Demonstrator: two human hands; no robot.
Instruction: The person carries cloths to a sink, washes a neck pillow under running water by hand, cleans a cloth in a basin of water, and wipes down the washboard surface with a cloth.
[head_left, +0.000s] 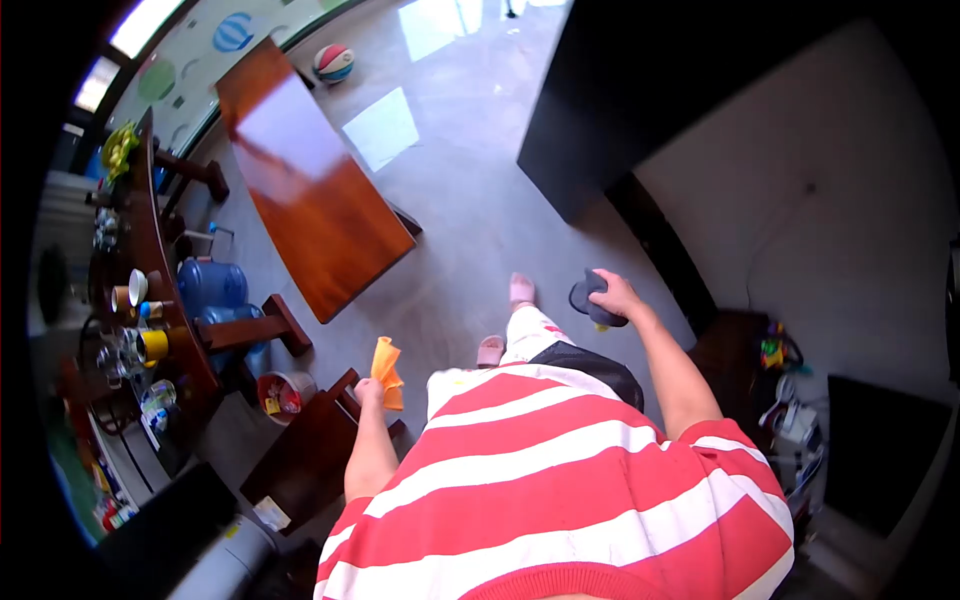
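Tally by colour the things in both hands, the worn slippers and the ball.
Orange: 1, cloth in the left hand
Dark grey: 1, item in the right hand
Pink: 2, slippers
Multicoloured: 1, ball
Total: 5

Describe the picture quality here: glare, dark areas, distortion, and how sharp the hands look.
Head view: pale glare washes over the glossy table and patches of floor; the black panel shows almost no detail; wide-angle distortion seems to bow the room's lines, corners going black; left hand and right hand look small, without obvious blur.
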